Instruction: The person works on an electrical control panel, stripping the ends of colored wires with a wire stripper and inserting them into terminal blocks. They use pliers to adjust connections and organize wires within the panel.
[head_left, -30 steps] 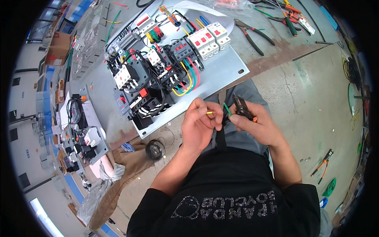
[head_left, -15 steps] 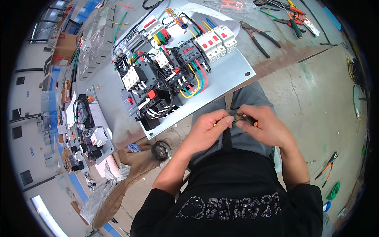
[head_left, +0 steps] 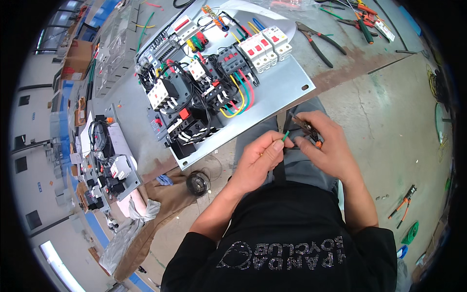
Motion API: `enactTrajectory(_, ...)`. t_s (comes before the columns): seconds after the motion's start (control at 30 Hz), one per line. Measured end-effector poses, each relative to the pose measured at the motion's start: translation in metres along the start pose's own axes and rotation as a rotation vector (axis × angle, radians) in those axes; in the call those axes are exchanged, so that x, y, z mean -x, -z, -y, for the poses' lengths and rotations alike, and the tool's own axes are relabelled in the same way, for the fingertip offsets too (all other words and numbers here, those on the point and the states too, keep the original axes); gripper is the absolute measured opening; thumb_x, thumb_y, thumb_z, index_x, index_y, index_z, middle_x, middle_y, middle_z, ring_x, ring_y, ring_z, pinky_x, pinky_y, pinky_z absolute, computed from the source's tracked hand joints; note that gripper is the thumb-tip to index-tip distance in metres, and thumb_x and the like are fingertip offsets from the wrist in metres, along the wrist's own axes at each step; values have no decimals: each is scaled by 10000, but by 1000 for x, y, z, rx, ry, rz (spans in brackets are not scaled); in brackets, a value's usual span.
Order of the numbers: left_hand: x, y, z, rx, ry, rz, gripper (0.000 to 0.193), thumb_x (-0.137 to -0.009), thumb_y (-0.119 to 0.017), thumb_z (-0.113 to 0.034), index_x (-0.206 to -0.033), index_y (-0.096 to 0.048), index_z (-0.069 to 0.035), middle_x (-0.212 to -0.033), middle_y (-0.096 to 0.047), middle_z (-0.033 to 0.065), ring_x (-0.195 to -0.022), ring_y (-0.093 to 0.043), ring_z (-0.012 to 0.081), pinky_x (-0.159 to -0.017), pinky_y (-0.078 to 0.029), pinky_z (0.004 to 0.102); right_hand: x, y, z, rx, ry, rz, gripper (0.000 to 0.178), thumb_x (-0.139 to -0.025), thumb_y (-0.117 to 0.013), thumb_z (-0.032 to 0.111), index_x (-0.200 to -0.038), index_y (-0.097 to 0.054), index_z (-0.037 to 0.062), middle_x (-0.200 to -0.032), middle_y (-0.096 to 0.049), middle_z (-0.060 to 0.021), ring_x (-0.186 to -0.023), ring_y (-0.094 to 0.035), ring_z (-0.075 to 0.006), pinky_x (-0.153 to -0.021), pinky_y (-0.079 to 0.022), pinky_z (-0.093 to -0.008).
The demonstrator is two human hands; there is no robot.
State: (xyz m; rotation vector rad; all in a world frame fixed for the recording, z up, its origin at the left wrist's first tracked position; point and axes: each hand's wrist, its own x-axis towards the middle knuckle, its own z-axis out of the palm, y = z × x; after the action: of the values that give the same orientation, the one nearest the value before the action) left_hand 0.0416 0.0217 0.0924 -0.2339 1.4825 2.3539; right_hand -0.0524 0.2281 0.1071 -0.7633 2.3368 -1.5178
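Left hand (head_left: 260,159) pinches one green wire (head_left: 286,136); right hand (head_left: 325,145) grips one tool (head_left: 308,129); one large panel (head_left: 286,86) lies on the desk (head_left: 365,54).

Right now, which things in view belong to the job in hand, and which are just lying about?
In the job:
- short green piece, in the left hand
- dark hand tool, in the right hand
- wired panel, probably

Apparently lying about:
- open pliers on the bench
- orange-handled tool and green coil on the floor
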Motion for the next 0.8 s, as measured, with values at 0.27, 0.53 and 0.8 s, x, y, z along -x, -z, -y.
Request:
enactTrajectory(0.27,2,-4,5,-176,-170,-81,209,-1139,-554,-177,-1263,-615,-19,-924,-535,-49,-808,-438,34,-721,-390,212,9,-6,7,138,32,30,563,-758,-758,-4,-1307,-647,56,-953,-592,-153,-854,-623,-383,-739,-518,-452)
enactTrajectory(0.53,2,-4,5,-225,-197,-98,154,-1132,-563,-133,-1222,-609,-17,-944,-589,-52,-820,-457,19,-728,-401,203,11,-6,12,187,44,52,596,-746,-780,1,-1325,-645,44,-986,-593,-151,-911,-620,-381,-786,-516,-467)
enactTrajectory(0.8,0,-10,5,-255,-251,-130,150,-1127,-569,-119,-1219,-607,-8,-996,-649,-28,-873,-510,15,-764,-421,199,13,-7,10,189,19,64,605,-749,-783,14,-1336,-641,35,-973,-590,-158,-911,-623,-385,-784,-514,-474)
